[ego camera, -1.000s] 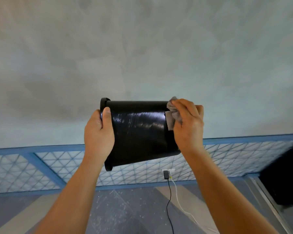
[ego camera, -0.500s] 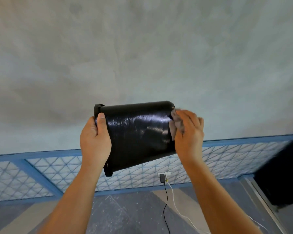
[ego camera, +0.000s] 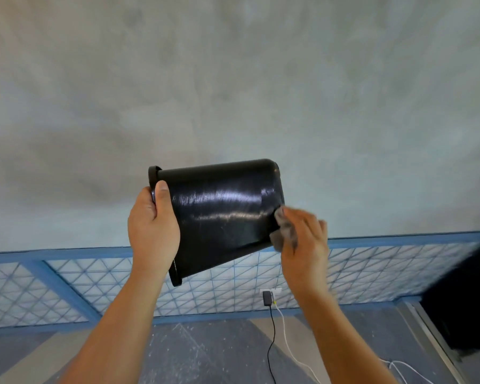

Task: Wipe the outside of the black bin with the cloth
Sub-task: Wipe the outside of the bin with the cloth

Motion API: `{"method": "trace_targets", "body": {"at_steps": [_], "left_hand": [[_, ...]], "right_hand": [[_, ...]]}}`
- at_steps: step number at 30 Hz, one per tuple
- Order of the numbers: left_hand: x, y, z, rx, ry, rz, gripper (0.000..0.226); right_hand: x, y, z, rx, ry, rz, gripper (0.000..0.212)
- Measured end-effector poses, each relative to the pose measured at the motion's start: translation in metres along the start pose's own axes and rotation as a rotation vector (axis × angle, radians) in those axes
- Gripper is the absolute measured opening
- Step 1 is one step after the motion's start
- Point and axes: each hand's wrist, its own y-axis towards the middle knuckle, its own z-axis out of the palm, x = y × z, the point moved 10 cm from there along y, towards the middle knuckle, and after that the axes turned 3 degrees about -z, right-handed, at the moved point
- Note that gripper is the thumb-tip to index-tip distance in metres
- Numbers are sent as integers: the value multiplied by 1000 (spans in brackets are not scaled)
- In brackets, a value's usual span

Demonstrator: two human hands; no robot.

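Grey wall [ego camera: 233, 79], blue lattice [ego camera: 372, 273] in lower frame. One bin [ego camera: 219, 217], one cloth [ego camera: 284, 231], two cables [ego camera: 270, 336]. Grip: left hand [ego camera: 153, 228] clamped on bin; right hand [ego camera: 305, 245] clamped on cloth.

A grey plastered wall [ego camera: 233, 79] rises above a blue-framed lattice panel [ego camera: 372, 273]. A black adapter [ego camera: 267, 298] sits in a white socket [ego camera: 272, 290], and a black cable [ego camera: 271, 342] and a white cable [ego camera: 288, 347] trail onto the floor [ego camera: 219, 356].

Open air lies above and below the black bin [ego camera: 219, 217]. Behind it stand a grey wall [ego camera: 233, 79] and a blue lattice panel [ego camera: 94, 286]. Two cables [ego camera: 270, 342] trail across the floor [ego camera: 205, 356]. A dark blurred block [ego camera: 463, 300] fills the right edge.
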Motion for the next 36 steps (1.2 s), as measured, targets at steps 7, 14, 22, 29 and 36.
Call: {"method": "trace_targets", "body": {"at_steps": [7, 14, 22, 29, 36], "left_hand": [[3, -11, 5, 58, -60, 26, 42], [-8, -23, 28, 77, -5, 161, 41], [-12, -13, 1, 47, 98, 182, 40], [-29, -25, 20, -36, 159, 327, 38], [-31, -12, 4, -63, 47, 181, 35]], "right_hand": [[2, 37, -8, -120, 14, 101, 38], [130, 34, 49, -3, -14, -370, 29], [57, 57, 11, -75, -41, -218, 36], [125, 45, 57, 58, 83, -328, 46], [43, 51, 34, -18, 29, -36, 47]]}}
